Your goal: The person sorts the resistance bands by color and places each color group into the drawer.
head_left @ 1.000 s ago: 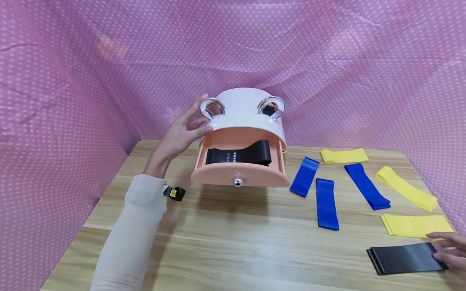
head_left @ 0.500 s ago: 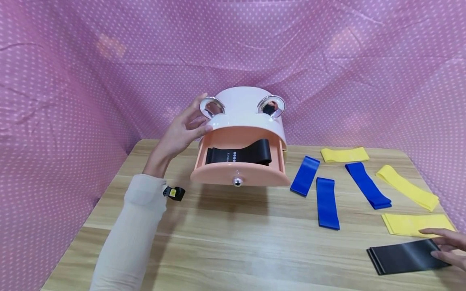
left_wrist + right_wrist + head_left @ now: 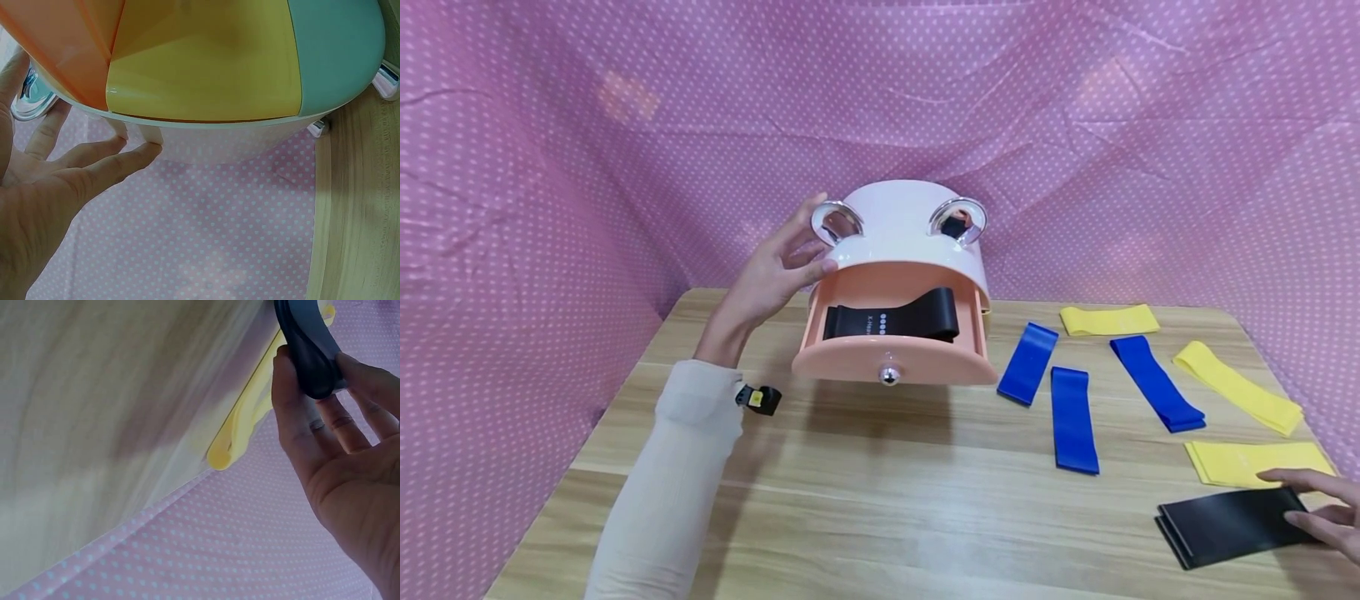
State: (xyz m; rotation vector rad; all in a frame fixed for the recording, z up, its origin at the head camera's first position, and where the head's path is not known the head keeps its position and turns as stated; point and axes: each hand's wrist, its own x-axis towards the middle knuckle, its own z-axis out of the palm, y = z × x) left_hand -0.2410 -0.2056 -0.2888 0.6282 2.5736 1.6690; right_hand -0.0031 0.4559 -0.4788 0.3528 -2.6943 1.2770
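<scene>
Wood tbl (image 3: pixel 850 517): R fingers (image 3: pixel 292 406) pinch blk band (image 3: pixel 1236 521); L fingers (image 3: pixel 122 166) spread, touching wht drawer unit (image 3: pixel 901 212).

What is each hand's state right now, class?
Left hand: open, touching the glossy white rounded drawer box.
Right hand: pinching a flat, folded black band.

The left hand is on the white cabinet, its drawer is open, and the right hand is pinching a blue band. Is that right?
Not the colour: the right hand is pinching a black band, as the head view shows. The rest holds: the left hand is on the white cabinet, and its drawer is open.
</scene>
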